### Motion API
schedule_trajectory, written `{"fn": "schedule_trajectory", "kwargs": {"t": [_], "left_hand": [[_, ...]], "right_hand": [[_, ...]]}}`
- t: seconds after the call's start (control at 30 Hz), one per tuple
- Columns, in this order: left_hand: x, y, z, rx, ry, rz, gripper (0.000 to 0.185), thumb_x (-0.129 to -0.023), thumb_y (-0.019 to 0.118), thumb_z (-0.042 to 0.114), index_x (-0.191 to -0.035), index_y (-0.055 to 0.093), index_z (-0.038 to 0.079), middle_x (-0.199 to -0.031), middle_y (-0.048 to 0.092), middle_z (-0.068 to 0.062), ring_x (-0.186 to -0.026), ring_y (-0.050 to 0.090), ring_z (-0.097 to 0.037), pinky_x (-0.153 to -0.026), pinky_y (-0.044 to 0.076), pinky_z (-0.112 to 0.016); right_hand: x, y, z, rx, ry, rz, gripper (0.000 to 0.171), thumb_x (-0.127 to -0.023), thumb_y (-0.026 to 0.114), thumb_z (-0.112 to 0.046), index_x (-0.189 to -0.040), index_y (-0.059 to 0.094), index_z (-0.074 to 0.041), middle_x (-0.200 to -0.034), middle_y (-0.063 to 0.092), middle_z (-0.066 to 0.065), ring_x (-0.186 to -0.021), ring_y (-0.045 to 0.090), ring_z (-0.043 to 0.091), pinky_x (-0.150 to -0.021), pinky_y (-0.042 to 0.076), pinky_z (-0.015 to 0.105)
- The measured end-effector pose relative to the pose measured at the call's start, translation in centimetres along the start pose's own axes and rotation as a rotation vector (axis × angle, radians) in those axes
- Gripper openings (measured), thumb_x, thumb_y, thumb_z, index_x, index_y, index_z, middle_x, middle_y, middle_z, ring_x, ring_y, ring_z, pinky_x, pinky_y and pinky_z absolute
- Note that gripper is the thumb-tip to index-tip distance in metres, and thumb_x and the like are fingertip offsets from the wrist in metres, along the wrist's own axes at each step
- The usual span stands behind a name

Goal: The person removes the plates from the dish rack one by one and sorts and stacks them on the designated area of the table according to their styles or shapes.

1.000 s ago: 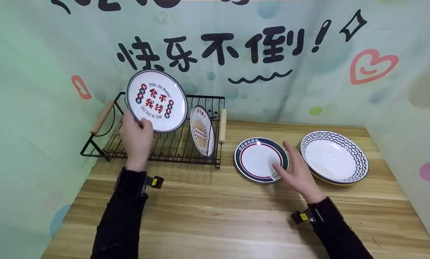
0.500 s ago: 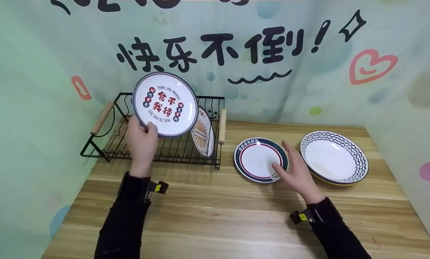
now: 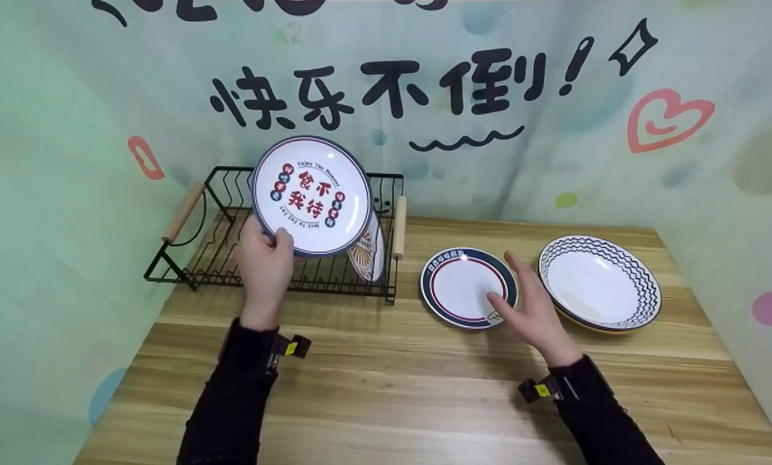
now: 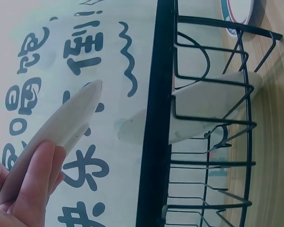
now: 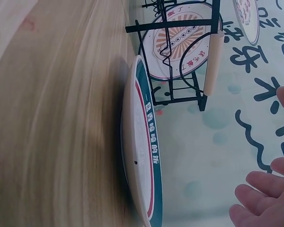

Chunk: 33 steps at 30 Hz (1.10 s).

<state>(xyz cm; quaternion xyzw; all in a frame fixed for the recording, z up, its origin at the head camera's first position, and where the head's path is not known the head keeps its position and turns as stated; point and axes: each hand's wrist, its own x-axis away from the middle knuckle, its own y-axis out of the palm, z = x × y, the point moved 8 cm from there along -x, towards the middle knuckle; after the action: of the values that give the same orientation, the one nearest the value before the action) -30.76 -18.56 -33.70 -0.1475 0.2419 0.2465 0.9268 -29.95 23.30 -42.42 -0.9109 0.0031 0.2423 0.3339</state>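
My left hand (image 3: 266, 278) grips the lower left rim of a white plate (image 3: 312, 194) with a blue edge and red lettering, thumb on its face. The plate is tilted in the air above the black wire dish rack (image 3: 315, 285). In the left wrist view the fingers (image 4: 35, 179) lie along the plate's underside (image 4: 61, 125). Behind it a plate with a sunburst print (image 3: 368, 255) stands on edge at the rack's right end, partly hidden. My right hand (image 3: 538, 316) hovers with spread fingers over the right edge of a dark-green-rimmed plate (image 3: 467, 287) lying on the table.
A deep white bowl (image 3: 599, 284) with a wavy black pattern sits on the wooden table (image 3: 425, 394), right of my right hand. The rack has wooden handles (image 3: 399, 226) at both ends. A printed cloth backdrop (image 3: 463, 174) hangs right behind the table.
My left hand has carried the lettered plate rightward and slightly down, so it now covers more of the sunburst plate. The right hand has barely moved.
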Motion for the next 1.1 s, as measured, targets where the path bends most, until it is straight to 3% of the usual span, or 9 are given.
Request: {"fn": "schedule_trajectory", "kwargs": {"t": [0.27, 0.43, 0.5, 0.67, 0.8, 1.0, 1.1], "left_hand": [[0.6, 0.6, 0.5, 0.038, -0.010, -0.023, 0.023, -0.089, 0.054, -0.009, -0.111, 0.061, -0.010, -0.065, 0.046, -0.002, -0.046, 0.042, -0.002, -0.040, 0.035, -0.017], [1.5, 0.7, 2.5, 0.061, -0.068, -0.070, 0.026, -0.091, 0.051, -0.010, -0.115, 0.056, -0.014, -0.063, 0.049, -0.003, -0.046, 0.048, 0.000, -0.043, 0.046, -0.017], [1.9, 0.6, 3.3, 0.055, -0.064, -0.079, 0.025, -0.090, 0.050, -0.010, -0.114, 0.056, -0.014, -0.062, 0.051, -0.004, -0.046, 0.048, 0.000, -0.043, 0.044, -0.015], [1.7, 1.0, 1.6, 0.038, -0.004, -0.064, 0.026, -0.087, 0.053, -0.013, -0.111, 0.060, -0.013, -0.068, 0.052, -0.005, -0.044, 0.045, -0.001, -0.038, 0.034, -0.013], [1.8, 1.5, -0.2, 0.041, -0.012, -0.083, 0.028, -0.088, 0.055, -0.009, -0.115, 0.061, -0.008, -0.068, 0.049, -0.003, -0.045, 0.042, -0.004, -0.038, 0.034, -0.016], [2.3, 2.2, -0.4, 0.096, -0.022, -0.132, 0.028, -0.088, 0.055, -0.008, -0.116, 0.061, -0.006, -0.063, 0.054, -0.004, -0.045, 0.049, -0.012, -0.036, 0.040, -0.020], [2.6, 2.5, -0.5, 0.102, -0.024, -0.140, 0.032, -0.087, 0.055, -0.008, -0.119, 0.060, -0.007, -0.064, 0.055, -0.005, -0.044, 0.046, -0.012, -0.035, 0.038, -0.020]], "right_hand": [[0.0, -0.1, -0.2, -0.003, -0.010, 0.013, 0.077, -0.087, 0.074, -0.018, -0.148, 0.034, 0.008, -0.149, 0.042, 0.023, -0.138, 0.037, 0.036, -0.115, 0.026, 0.051], [0.0, 0.0, -0.3, -0.011, -0.012, 0.018, 0.077, -0.087, 0.074, -0.017, -0.148, 0.034, 0.008, -0.149, 0.042, 0.023, -0.138, 0.037, 0.036, -0.116, 0.026, 0.051], [-0.1, 0.0, -0.3, -0.012, -0.008, 0.021, 0.077, -0.087, 0.074, -0.017, -0.148, 0.035, 0.008, -0.149, 0.042, 0.022, -0.138, 0.037, 0.036, -0.116, 0.026, 0.050], [-0.1, 0.1, -0.4, -0.002, -0.010, 0.031, 0.074, -0.088, 0.073, -0.017, -0.148, 0.036, 0.007, -0.149, 0.043, 0.022, -0.138, 0.038, 0.036, -0.115, 0.027, 0.050], [0.0, 0.2, -0.4, 0.007, -0.019, 0.036, 0.073, -0.088, 0.073, -0.017, -0.147, 0.036, 0.008, -0.148, 0.043, 0.023, -0.137, 0.038, 0.037, -0.115, 0.027, 0.050], [0.0, 0.2, -0.5, 0.003, -0.026, 0.042, 0.071, -0.088, 0.072, -0.016, -0.147, 0.038, 0.008, -0.148, 0.044, 0.024, -0.137, 0.039, 0.039, -0.115, 0.027, 0.050], [0.0, 0.3, -0.6, -0.014, -0.025, 0.039, 0.073, -0.088, 0.073, -0.015, -0.147, 0.037, 0.008, -0.148, 0.044, 0.024, -0.137, 0.039, 0.038, -0.115, 0.027, 0.049]]}}
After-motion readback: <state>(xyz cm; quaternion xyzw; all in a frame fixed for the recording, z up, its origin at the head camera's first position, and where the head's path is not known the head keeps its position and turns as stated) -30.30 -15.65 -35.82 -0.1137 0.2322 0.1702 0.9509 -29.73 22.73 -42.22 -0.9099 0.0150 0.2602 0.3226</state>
